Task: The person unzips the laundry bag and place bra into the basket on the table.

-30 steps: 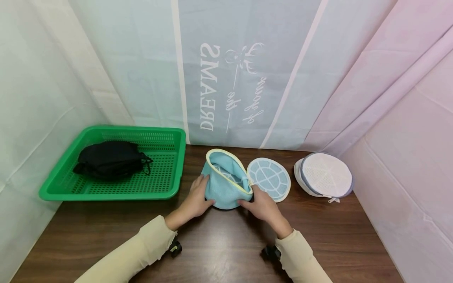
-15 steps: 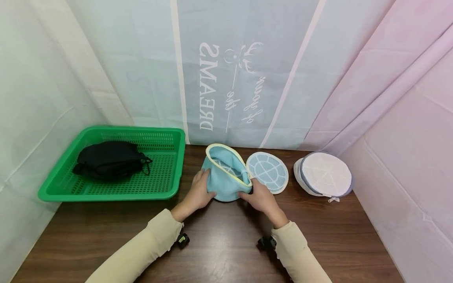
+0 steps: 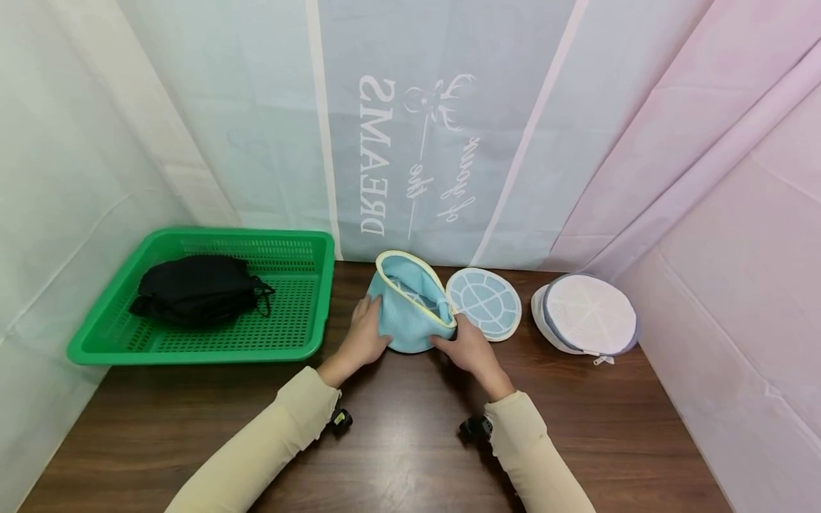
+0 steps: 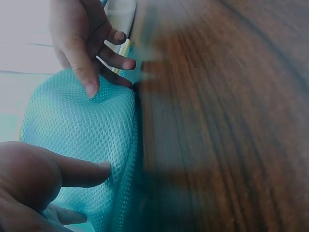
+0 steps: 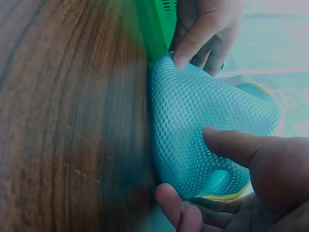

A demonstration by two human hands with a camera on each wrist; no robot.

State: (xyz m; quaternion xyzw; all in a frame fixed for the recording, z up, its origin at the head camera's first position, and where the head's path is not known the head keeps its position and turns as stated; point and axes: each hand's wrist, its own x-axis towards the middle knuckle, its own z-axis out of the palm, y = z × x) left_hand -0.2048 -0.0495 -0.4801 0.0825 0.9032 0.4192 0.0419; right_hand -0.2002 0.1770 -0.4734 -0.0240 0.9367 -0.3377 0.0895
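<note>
A light-blue mesh laundry bag (image 3: 409, 317) with yellow trim stands on the table, its round mouth open and tilted. Its round lid (image 3: 484, 303), blue mesh with white ribs, lies flat just to the right; the join between them is hidden behind my right hand. My left hand (image 3: 365, 338) grips the bag's left side, thumb in front. On the other side my right hand (image 3: 470, 347) holds the bag near the yellow rim. In the right wrist view, the right thumb (image 5: 231, 145) presses into the mesh while the other fingers lie below and behind it.
To the left sits a green plastic basket (image 3: 199, 354) with a black drawstring pouch (image 3: 199, 288) inside. A white mesh bag (image 3: 590, 313) with grey-blue trim and a zipper stands at the right. Fabric curtains (image 3: 276, 128) rise behind and beside the table (image 3: 404, 456).
Both hands have moved the blue bag away from me, toward the back curtain. Its lid has slid back along with it. The basket and the white bag stay put.
</note>
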